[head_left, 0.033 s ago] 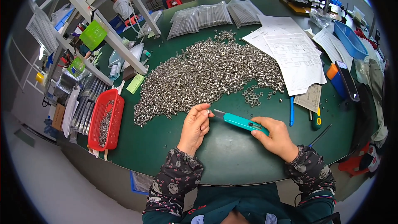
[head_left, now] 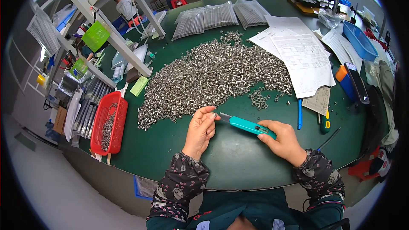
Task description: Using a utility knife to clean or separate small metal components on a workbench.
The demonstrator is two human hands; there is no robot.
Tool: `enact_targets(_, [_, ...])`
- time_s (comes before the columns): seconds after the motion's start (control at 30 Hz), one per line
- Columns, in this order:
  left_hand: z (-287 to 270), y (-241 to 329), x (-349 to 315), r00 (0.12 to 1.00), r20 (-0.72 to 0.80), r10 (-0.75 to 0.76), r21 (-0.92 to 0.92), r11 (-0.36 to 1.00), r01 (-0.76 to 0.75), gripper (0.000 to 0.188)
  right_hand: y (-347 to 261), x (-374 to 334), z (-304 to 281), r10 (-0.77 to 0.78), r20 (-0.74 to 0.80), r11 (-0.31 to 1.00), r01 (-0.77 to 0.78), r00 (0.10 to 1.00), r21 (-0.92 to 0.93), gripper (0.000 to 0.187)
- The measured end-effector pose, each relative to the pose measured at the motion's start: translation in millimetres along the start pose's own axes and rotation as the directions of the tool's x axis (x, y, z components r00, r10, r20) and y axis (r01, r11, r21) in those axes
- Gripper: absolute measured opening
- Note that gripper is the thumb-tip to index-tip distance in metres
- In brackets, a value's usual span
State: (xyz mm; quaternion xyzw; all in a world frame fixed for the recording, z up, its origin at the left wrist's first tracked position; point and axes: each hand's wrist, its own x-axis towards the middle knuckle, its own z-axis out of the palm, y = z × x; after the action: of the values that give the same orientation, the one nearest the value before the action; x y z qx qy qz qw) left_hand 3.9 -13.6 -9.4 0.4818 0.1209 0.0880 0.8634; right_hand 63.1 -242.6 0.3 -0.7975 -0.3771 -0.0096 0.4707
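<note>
My right hand (head_left: 284, 140) grips a teal utility knife (head_left: 247, 125), its blade out and pointing left. The blade tip is close to the fingertips of my left hand (head_left: 199, 130). Thumb and forefinger of that hand pinch a small metal ring (head_left: 214, 115), mostly covered by the fingers. I cannot tell whether the blade touches it. Just beyond both hands spreads a wide heap of small silver metal rings (head_left: 204, 76) on the green table (head_left: 238, 166). A few rings (head_left: 258, 99) lie loosely at the heap's near right edge.
A red basket (head_left: 120, 132) with more small metal parts stands at the left edge. Papers (head_left: 300, 59), a blue pen (head_left: 300, 115), a yellow-green handled tool (head_left: 326, 124) and a phone (head_left: 357, 84) lie right. Bagged metal rods (head_left: 206, 20) lie behind the heap. Other people sit farther back.
</note>
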Motion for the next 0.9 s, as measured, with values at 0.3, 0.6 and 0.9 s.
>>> enact_targets(0.3, [-6.3,-5.1,1.5,0.996,0.084,-0.008,0.002,1.0,0.008,0.012,-4.1,2.1,-3.6,0.097,0.106,0.99,-0.107,0.99,0.088,0.026])
enact_targets(0.6, [-1.8,-2.1,-0.6,0.996,0.091,-0.025,0.015,1.0,0.023,0.012,-5.8,3.6,-5.8,0.145,0.188,0.979,-0.168,0.971,0.113,0.026])
enact_targets(0.9, [-10.0,-8.0,1.4,0.99,0.136,-0.032,-0.011,0.999,0.034,0.01,-0.2,2.5,-5.9,0.226,0.271,0.941,-0.282,0.935,0.188,0.026])
